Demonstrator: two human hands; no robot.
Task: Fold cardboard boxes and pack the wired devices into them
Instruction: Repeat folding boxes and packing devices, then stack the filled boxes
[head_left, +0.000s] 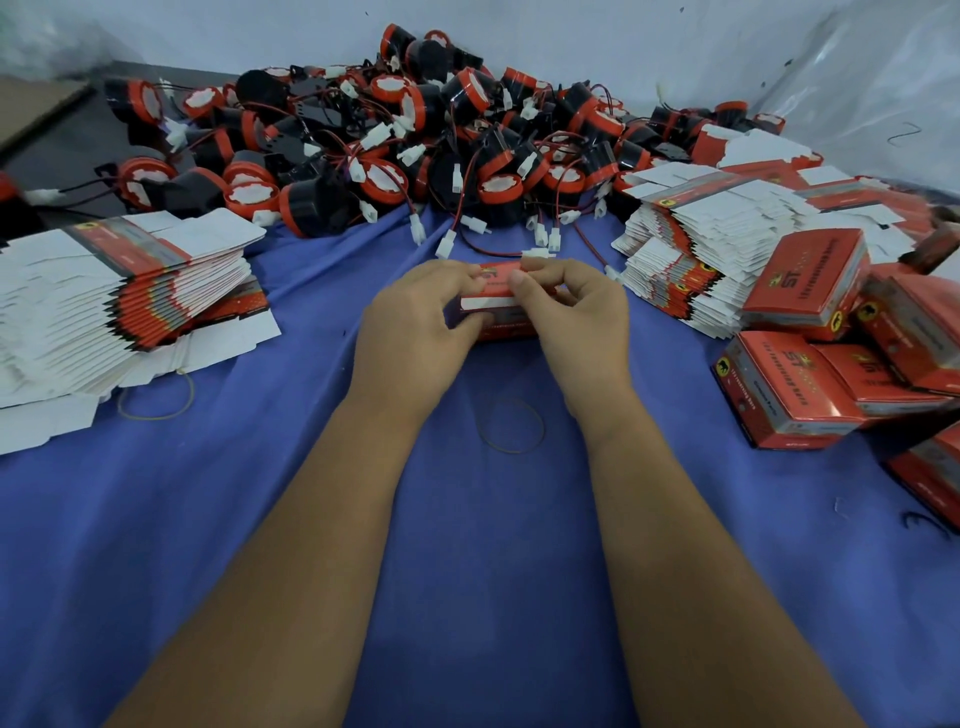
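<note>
A small red cardboard box (496, 306) sits on the blue cloth at the centre, held from both sides. My left hand (415, 322) grips its left end and my right hand (576, 317) grips its right end, thumbs curled over the top flap. What is inside the box is hidden. Behind it lies a heap of black and red wired devices (415, 140) with white connectors. Flat unfolded boxes are stacked at the left (104, 291) and at the right (691, 244).
Several folded red boxes (810, 364) are piled at the right edge. Two rubber bands lie on the blue cloth (260, 519), one near the left stack (156, 400) and one between my forearms (511, 426). A white wall stands behind.
</note>
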